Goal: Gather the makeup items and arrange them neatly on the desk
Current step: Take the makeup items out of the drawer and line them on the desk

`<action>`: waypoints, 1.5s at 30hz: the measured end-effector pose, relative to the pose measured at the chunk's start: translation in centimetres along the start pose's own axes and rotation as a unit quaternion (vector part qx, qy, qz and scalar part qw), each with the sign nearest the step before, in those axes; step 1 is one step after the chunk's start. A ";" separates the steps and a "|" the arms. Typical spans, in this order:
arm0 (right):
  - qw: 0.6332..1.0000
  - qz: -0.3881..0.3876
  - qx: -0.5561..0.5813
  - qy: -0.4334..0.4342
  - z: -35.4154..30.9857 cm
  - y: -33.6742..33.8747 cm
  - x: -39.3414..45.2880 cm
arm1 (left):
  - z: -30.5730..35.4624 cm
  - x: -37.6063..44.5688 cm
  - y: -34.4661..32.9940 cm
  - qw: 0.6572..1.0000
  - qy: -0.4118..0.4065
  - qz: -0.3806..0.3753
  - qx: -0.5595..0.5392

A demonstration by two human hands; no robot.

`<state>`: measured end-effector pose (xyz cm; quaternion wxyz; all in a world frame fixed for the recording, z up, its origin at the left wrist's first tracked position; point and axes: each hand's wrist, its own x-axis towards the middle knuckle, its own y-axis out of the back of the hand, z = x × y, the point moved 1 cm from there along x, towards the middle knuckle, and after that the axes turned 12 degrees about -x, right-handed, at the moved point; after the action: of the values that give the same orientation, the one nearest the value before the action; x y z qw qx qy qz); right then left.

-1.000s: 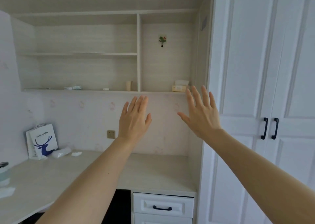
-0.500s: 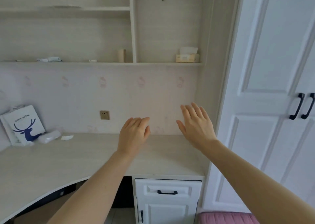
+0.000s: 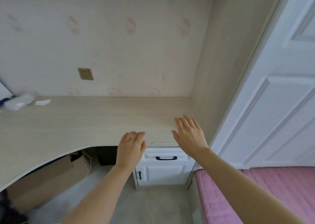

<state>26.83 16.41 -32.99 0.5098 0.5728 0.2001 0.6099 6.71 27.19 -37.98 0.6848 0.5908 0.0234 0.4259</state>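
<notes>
Pale wood bench (image 3: 85, 121) spans the alcove as both hands (image 3: 160, 141), fingers spread and holding nothing, hover over its near right edge, no makeup recognisable, only blurred white objects (image 3: 18, 102) far left, nearer the left hand (image 3: 131, 147).

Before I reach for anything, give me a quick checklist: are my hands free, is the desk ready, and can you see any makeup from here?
1. Left hand free: ok, fingers relaxed, holding nothing.
2. Right hand free: ok, fingers straight, holding nothing.
3. Bare space on the desk ahead of both hands: ok.
4. Makeup items in view: not ok, none recognisable.
5. Blurred white package and paper scrap at the desk's far left: cannot tell what they are.
6. Drawer below the desk: closed, contents cannot tell.
</notes>
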 end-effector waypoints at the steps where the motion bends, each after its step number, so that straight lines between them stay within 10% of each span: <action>1: 1.000 -0.017 0.004 0.000 -0.4 -1.3 -0.3 | -0.4 -0.3 -1.1 1.000 0.008 -0.010 0.000; 30: 0.890 -0.416 0.128 0.132 -8.0 -32.3 -7.4 | -8.9 -3.5 -25.4 0.976 0.106 -0.189 -0.023; 45: 0.897 -0.419 0.090 0.106 -9.9 -32.9 -9.2 | -8.4 -3.5 -27.0 0.986 0.105 -0.123 0.024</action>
<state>29.17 25.10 -67.41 0.6398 0.4117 0.5285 0.3766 15.05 33.33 -64.53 0.7113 0.5517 0.1782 0.3974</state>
